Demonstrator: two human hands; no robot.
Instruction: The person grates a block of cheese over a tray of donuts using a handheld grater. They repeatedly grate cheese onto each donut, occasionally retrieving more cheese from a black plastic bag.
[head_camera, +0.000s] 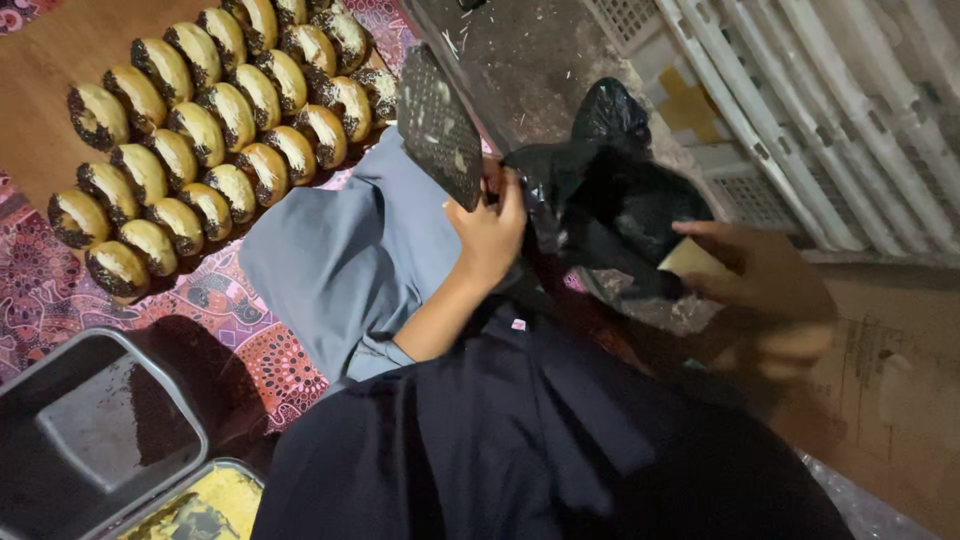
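Note:
My left hand (490, 232) grips the lower edge of a dark perforated rack (438, 125), tilted upright with crumbs stuck to it. Right beside it sits a black plastic bag (610, 200), bunched and open toward me. My right hand (760, 275), blurred, rests at the bag's right edge and seems to pinch a pale yellow piece (690, 258) there. Rows of ring doughnuts (205, 135), pale on top with dark crumb edges, lie on a brown surface at the upper left. A dark garment (520, 440) covers my lap.
A grey metal tray (90, 430) with dark crumbs and a tray of yellow crumbs (205, 505) sit at the lower left on a patterned red cloth (230, 320). White plastic crates (800, 110) stand at the upper right. Cardboard (890, 390) lies at the right.

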